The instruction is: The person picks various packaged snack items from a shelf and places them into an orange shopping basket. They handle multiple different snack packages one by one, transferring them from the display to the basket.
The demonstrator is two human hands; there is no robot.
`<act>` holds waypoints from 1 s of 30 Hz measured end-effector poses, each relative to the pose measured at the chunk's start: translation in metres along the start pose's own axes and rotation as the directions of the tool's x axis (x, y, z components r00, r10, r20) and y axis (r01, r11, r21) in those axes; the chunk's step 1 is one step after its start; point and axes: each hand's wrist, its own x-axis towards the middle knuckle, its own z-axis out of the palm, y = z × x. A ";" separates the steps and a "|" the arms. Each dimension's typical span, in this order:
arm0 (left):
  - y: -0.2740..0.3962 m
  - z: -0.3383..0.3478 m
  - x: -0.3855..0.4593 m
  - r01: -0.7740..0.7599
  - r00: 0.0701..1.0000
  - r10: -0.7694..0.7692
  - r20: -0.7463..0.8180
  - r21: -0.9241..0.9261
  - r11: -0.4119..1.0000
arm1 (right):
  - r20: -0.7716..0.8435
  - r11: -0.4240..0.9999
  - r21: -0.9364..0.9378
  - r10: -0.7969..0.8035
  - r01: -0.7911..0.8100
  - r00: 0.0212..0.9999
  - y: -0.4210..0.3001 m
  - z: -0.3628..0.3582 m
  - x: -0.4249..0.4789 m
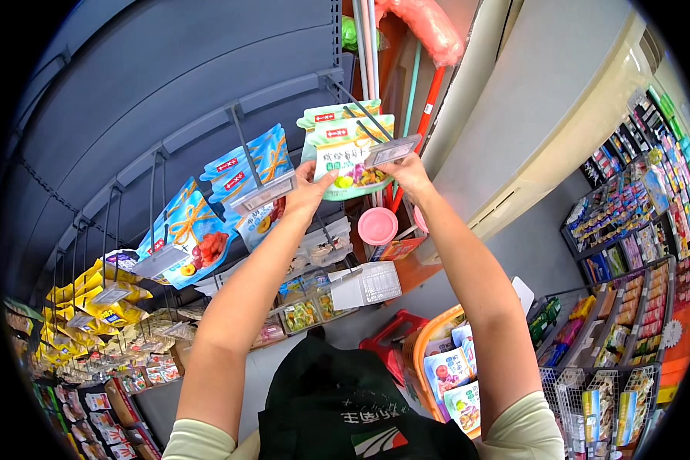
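Observation:
A light green snack pouch (pixel 345 150) with fruit pictures hangs at the end of a metal double-prong hook (pixel 353 103). My left hand (pixel 310 187) grips its left edge, thumb on the printed front. On the opposite edge is my right hand (pixel 407 177), its fingertips partly hidden under a clear price-tag holder (pixel 394 150). Another green pouch (pixel 339 109) of the same kind hangs behind. Left of my hands, blue dried-fruit pouches (pixel 236 167) hang from a neighbouring hook, behind a tag holder (pixel 264 192) close to my left wrist.
An orange basket (pixel 420 351) holding several pouches stands below my right arm, beside a red stool (pixel 394 333). Mop poles (pixel 417 86) lean right of the rack, near a pale column (pixel 529 115). Yellow snack bags (pixel 92 305) hang far left. Clear bins (pixel 325 244) sit below.

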 end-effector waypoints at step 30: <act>-0.103 0.254 -0.331 0.524 0.312 -0.376 0.872 0.172 0.834 | -0.980 0.960 0.044 0.094 -0.275 0.173 0.040 -0.090 -0.538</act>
